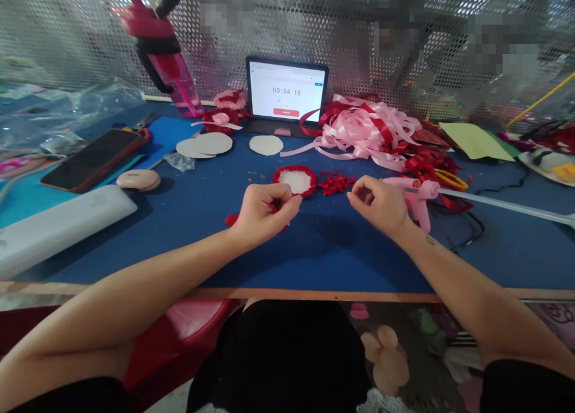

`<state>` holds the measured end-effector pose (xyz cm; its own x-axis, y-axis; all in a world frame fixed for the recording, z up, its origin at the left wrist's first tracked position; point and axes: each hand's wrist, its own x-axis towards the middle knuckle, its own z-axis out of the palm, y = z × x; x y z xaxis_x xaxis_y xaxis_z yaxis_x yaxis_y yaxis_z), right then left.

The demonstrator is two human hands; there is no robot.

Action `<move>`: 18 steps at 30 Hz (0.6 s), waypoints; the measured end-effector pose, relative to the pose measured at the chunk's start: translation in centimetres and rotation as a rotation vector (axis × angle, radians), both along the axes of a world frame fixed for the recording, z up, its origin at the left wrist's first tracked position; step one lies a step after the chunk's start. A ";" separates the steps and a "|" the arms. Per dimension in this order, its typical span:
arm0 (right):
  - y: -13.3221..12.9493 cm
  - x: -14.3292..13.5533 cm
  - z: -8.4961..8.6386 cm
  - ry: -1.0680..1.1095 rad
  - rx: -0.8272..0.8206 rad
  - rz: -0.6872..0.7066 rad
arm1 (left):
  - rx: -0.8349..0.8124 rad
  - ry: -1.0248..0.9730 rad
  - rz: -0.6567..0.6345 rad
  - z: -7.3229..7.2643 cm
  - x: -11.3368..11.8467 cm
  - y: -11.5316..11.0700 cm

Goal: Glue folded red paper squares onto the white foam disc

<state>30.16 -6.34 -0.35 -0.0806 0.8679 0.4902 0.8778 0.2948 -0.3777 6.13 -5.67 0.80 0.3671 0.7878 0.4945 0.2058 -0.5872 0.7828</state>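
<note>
My left hand is closed in a pinch over the blue table, with red ribbon showing between its fingers and beside it. Just beyond it lies a white disc ringed with red pieces. A small pile of red bits sits to the right of the disc. My right hand hovers near that pile, thumb and fingertips pressed together; whatever is between them, if anything, is too small to make out. Behind the right hand a pink glue gun lies with a long clear stick in its back.
A tablet stands at the back beside pink ribbons. White discs lie left of centre. A pink bottle, phone, beige oval object and long white case occupy the left. A black cable curls on the right.
</note>
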 end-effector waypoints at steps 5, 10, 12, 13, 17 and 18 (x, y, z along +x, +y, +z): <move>0.2 0.3 -0.2 0.072 -0.049 0.024 | -0.011 -0.019 -0.003 0.1 -0.1 0.0; 0.4 0.6 -0.4 0.217 -0.025 0.124 | -0.012 -0.064 0.002 0.2 -0.2 0.4; 0.4 0.7 -0.3 0.279 0.008 0.148 | -0.020 -0.102 -0.021 0.1 -0.3 0.6; 0.3 0.6 -0.1 0.301 0.027 0.152 | -0.026 -0.125 -0.035 0.1 -0.4 0.7; -0.3 0.6 0.3 0.280 -0.059 0.184 | -0.056 -0.219 -0.078 -0.1 -0.7 1.1; -0.4 0.6 0.4 0.243 -0.126 0.197 | -0.065 -0.235 -0.081 -0.1 -0.7 1.2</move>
<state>30.78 -6.70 0.03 -0.1472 0.9023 0.4052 0.6883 0.3876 -0.6132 5.41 -4.43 0.66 0.3111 0.7935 0.5231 -0.0324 -0.5412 0.8403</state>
